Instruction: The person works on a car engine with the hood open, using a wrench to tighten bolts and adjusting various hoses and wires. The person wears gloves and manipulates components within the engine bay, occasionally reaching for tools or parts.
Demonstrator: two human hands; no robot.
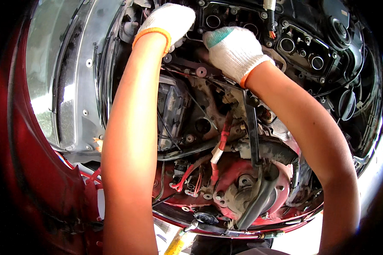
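Observation:
My left hand (170,20), in a white knit glove with an orange cuff, reaches to the far side of an open engine bay. Its fingers curl down out of sight, and whatever they grip is hidden. To its right, my right hand (235,52) wears a matching glove with a teal patch. This hand is also closed, knuckles up, beside the engine's black top (259,12); what lies in its fingers cannot be seen. A dark bracket with a round bushing (201,72) runs below and between the two hands.
Red-wrapped cable (225,136) crosses the middle. Nearer are a black hose (259,199), a red strut mount (281,182) and a ratchet-like tool (191,226) on the fender edge. A wire bundle with cut ends (271,29) hangs by the engine. The windscreen (47,85) is at left.

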